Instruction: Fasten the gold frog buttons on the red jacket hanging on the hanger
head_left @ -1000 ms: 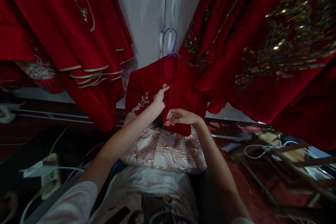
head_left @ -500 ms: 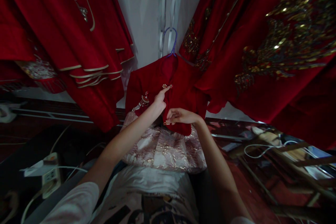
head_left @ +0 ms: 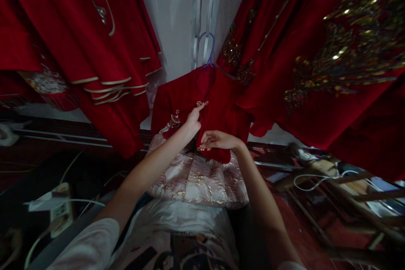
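A small red velvet jacket (head_left: 221,105) hangs on a blue hanger (head_left: 207,50) in front of me, over a pale pink and gold brocade skirt (head_left: 196,181). My left hand (head_left: 192,121) reaches up the jacket's front edge, fingers pinched together just below a gold bead clasp (head_left: 201,103). My right hand (head_left: 215,140) is closed on the lower front edge of the jacket, near a small gold piece. A gold tassel ornament (head_left: 172,121) hangs on the jacket's left side.
Large red embroidered robes hang at left (head_left: 95,50) and right (head_left: 316,59), close around the jacket. A white power strip (head_left: 58,213) with cables lies on the floor at left. Wooden furniture and white cords (head_left: 319,177) are at right. A pale wall is behind.
Almost nothing has moved. Both hands stay on the jacket's front edge; the view has shifted very slightly.
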A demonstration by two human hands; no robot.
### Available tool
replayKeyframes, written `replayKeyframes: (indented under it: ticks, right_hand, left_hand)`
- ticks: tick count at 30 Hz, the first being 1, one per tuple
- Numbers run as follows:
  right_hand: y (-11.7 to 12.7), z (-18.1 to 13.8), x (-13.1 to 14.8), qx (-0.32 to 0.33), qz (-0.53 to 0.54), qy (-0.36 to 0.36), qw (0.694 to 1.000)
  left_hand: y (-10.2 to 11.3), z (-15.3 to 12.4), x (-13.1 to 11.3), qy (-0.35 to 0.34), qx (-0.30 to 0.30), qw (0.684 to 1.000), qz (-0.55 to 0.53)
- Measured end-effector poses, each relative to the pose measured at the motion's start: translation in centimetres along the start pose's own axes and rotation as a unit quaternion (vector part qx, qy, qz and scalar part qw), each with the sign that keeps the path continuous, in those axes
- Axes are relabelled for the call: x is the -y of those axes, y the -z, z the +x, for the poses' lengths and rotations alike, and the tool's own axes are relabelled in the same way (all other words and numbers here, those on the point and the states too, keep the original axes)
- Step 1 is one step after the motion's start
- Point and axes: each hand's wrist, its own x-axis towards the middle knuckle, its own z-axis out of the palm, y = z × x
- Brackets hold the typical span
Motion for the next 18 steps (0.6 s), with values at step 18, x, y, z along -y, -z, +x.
replayKeyframes:
  ticks: [18]
  right_hand:
    - [0.02,0.01,-0.07,0.011,0.002,-0.004,1.0]
  left_hand:
    - [0.19,0.06,-0.75,-0.016,0.01,0.999,0.041]
